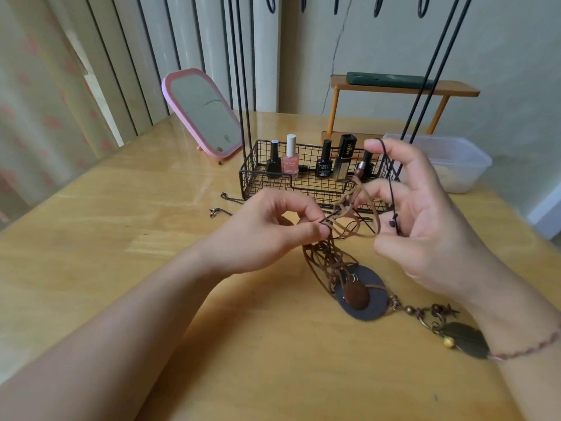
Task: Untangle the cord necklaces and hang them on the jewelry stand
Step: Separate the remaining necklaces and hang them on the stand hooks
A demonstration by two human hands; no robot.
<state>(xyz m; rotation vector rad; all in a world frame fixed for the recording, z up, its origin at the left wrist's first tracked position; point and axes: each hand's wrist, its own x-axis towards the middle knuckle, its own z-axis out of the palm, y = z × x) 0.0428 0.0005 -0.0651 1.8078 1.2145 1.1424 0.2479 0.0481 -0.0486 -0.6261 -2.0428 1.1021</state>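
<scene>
In front of the jewelry stand [318, 183], both hands pinch the tangled cords [343, 220]; best pull gently, one loop at a time.

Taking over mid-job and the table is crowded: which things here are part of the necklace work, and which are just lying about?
Part of the job:
- tangled cord necklaces, pinched by left hand and right hand
- round pendant
- leaf pendant
- jewelry stand

Lying about:
- pink mirror
- nail polish bottles
- plastic tub
- wooden shelf
- thin chain
</scene>
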